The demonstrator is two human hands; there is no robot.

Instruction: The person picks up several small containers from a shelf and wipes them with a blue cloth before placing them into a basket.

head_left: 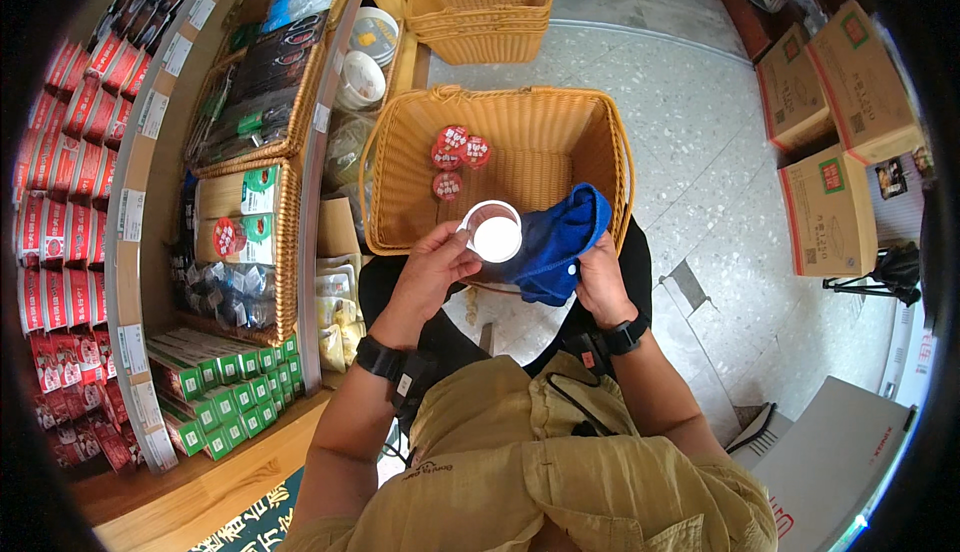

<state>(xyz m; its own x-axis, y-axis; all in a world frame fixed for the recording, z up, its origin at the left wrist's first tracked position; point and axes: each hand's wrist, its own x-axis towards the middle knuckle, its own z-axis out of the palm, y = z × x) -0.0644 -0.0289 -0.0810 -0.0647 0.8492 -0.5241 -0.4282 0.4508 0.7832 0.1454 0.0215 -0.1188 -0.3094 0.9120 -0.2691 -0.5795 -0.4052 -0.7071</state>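
Holding a small white-lidded cup (pixel 495 234) over the near rim of the wicker basket (pixel 400 182), the left hand (pixel 432 270) is closed around it. The right hand (pixel 601 277) grips a blue cloth (pixel 555 242) beside the cup. A hard wipe could push the cup loose, dropping it onto the 3 red-lidded cups (pixel 453 155) inside the basket.

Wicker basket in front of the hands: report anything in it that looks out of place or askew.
The wicker basket is almost bare. Only three small red-lidded cups lie loosely clustered near its back left, not in a row. The left hand holds a white-bottomed cup over the front rim, the right hand a blue cloth. Nothing looks spilled or damaged.
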